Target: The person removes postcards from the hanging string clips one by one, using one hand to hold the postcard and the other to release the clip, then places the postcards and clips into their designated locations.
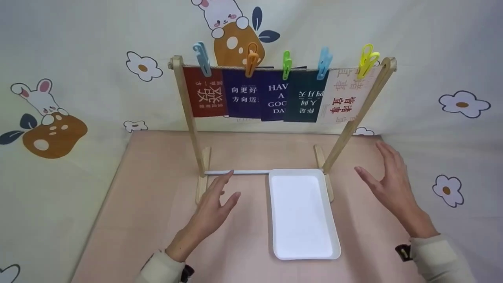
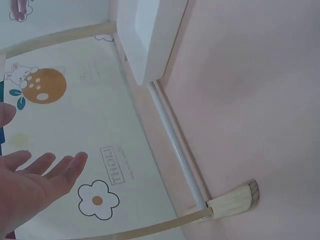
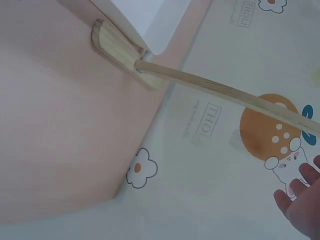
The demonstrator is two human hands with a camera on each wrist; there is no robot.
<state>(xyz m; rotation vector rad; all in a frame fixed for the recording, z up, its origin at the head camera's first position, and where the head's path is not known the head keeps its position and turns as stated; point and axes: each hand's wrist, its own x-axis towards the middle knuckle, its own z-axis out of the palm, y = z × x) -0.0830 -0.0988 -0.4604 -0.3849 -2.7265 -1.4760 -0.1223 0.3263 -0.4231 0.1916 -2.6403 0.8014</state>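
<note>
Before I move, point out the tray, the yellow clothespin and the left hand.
Tray [image 1: 303, 214]: head view, on its bare floor.
Yellow clothespin [image 1: 366, 66]: head view, middle of its body.
Left hand [image 1: 212, 207]: head view, back of the hand.

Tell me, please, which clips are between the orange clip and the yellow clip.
A green clip and a blue clip; the head view shows both.

This is a little table corner, maybe in a home, but I can't tell for sure. A pale cloth [image 1: 326, 23] goes behind the wooden rack [image 1: 190, 118] and along both sides, like walls. It has a bunny [image 1: 39, 96] left of the rack and a flower [image 1: 464, 104] to its right. Under the rack is a pink tabletop [image 1: 161, 161].
</note>
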